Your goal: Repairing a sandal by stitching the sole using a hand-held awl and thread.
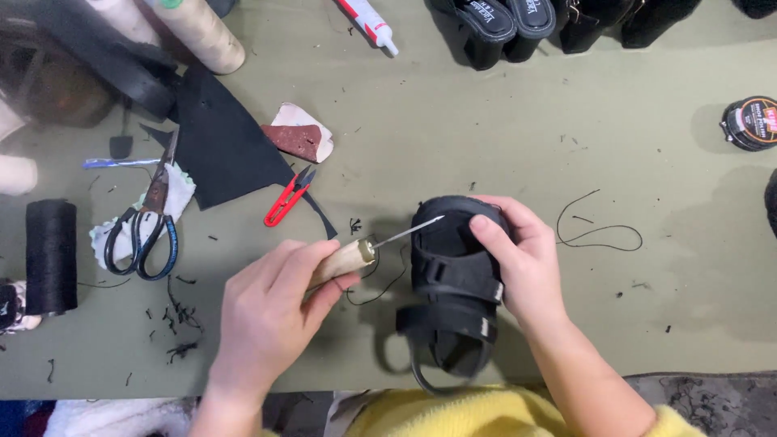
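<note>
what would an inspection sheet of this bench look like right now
surface: olive green cloth-covered table, strewn with thread scraps
job's things: black strapped sandal; wooden-handled metal awl, tip at the sandal's upper
clutter: black-handled scissors, red thread snips, black leather piece, black thread spool, white glue tube, round black polish tin
grippers: left hand fingers around the awl handle; right hand steadying the sandal
cables: nothing seen; loose black thread only
surroundings: black shoes at the far edge
</note>
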